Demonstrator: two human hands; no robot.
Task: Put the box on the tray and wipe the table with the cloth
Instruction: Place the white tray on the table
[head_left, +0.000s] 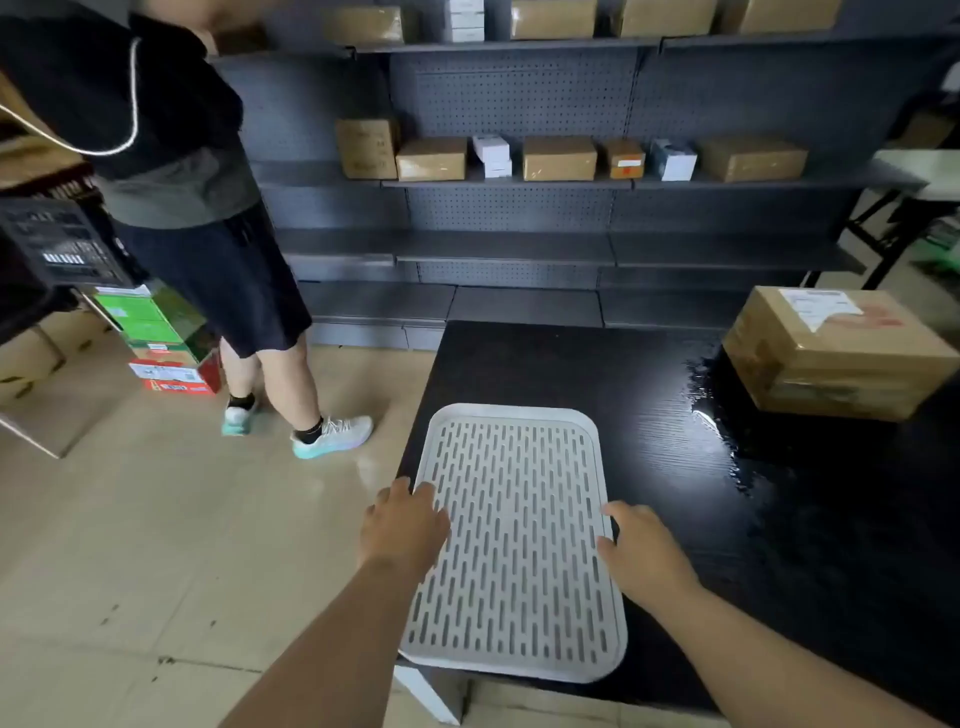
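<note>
The box (839, 351) sits at the table's (571, 374) far right corner, its long axis running roughly along the far edge, beside a wet patch (727, 415). It lies ahead and to the right, so my right hand (644, 556) is nearer. The tray (514, 667) lies at the near left corner, lengthwise away from me. My left hand (405, 530) and right hand rest open on its long sides, apart, clamping nothing. I see no cloth.
</note>
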